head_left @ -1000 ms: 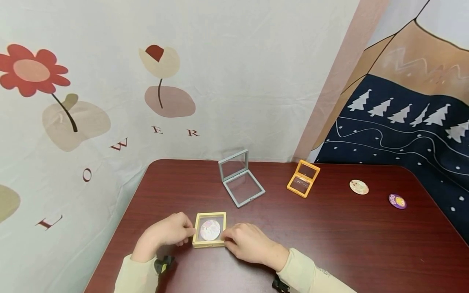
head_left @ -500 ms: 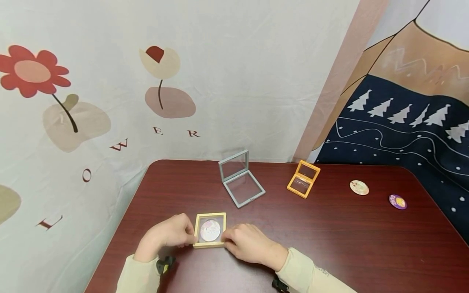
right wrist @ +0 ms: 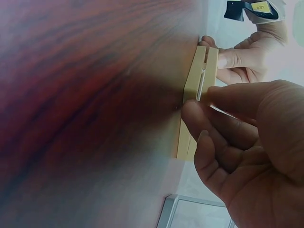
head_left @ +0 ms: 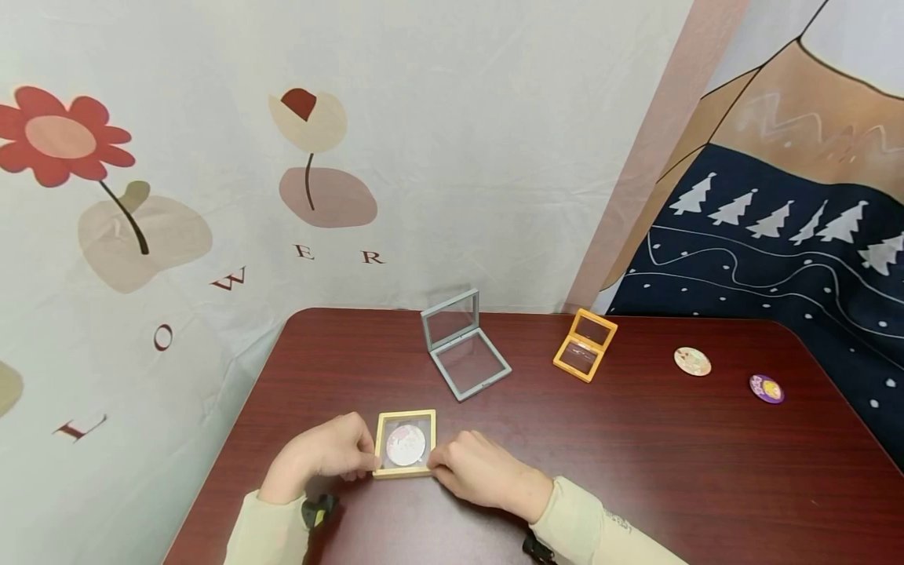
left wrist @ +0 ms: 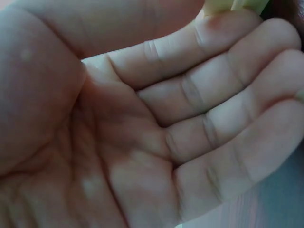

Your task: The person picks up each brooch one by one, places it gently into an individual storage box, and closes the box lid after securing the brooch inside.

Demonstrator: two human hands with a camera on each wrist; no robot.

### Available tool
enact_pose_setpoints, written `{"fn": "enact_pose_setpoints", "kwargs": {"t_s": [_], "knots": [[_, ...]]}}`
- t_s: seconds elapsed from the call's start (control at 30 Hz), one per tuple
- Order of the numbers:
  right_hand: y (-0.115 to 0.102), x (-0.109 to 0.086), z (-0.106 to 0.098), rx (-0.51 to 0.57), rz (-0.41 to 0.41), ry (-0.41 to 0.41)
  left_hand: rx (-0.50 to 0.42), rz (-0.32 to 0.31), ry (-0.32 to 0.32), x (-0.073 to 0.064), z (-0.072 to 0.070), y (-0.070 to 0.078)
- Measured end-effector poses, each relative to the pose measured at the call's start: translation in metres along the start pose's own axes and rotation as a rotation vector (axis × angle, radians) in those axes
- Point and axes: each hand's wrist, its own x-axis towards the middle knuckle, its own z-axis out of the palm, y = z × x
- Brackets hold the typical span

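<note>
A pale yellow square display frame (head_left: 407, 413) with clear film lies near the front of the table. Between its film sheets sits a round pink-and-white badge (head_left: 406, 445). My left hand (head_left: 321, 453) pinches the frame's near left corner; in the left wrist view its palm fills most of the picture, with a bit of yellow frame (left wrist: 232, 5) at the fingertips. At the near right corner, my right hand (head_left: 487, 475) grips with thumb and fingertips. The right wrist view shows the frame's two halves (right wrist: 193, 78) lying together, with a thin gap along the edge.
Behind stands a grey frame (head_left: 472, 390) opened on its hinge. To its right is a smaller orange frame (head_left: 595, 355), also unfolded. A cream round badge (head_left: 692, 362) and a purple one (head_left: 766, 388) lie on the table's right side. A printed cloth (head_left: 459, 196) hangs behind.
My left fingers have shifted slightly right and nearer, onto the yellow frame's near left corner. The right hand has barely moved, and the frame stays nearly in place.
</note>
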Motion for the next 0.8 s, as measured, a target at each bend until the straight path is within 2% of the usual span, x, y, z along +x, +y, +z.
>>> {"fn": "enact_pose_setpoints", "kwargs": {"t_s": [0.43,0.8], "knots": [[0.001,-0.002,0.000,-0.004,-0.006,0.002,0.001,-0.021,-0.001,0.000,0.002,0.000],[0.007,-0.016,-0.018,-0.069,0.006,0.161,-0.025,-0.064,0.009,0.001,0.003,0.002]]}}
